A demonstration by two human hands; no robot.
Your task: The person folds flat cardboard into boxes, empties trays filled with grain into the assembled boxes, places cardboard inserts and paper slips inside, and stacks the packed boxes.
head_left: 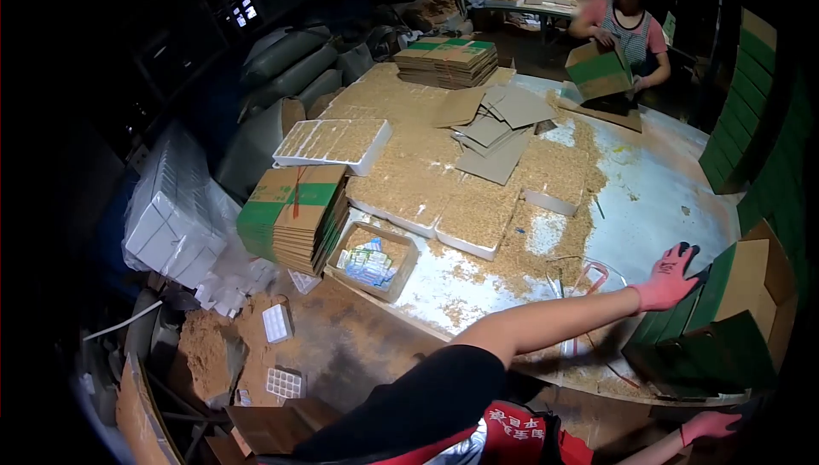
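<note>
My left hand (668,279), in a pink glove with dark fingertips, reaches across the table to the near end of a green and brown carton (740,294). Its fingers are apart and rest at the carton's green side. The carton's flaps stand open, showing its brown inside. Low at the right edge, below the table's rim, is my right hand (712,424) in a pink glove; its fingertips fade into shadow, and whether they hold anything is hidden.
Trays (478,222) covered in sawdust-like grains fill the table's (653,200) middle. Grey cardboard pieces (499,158) lie on them. Folded cartons (294,209) are stacked at left, beside a box of packets (371,264). Across the table, a person (631,30) holds a carton. Green cartons stand at right.
</note>
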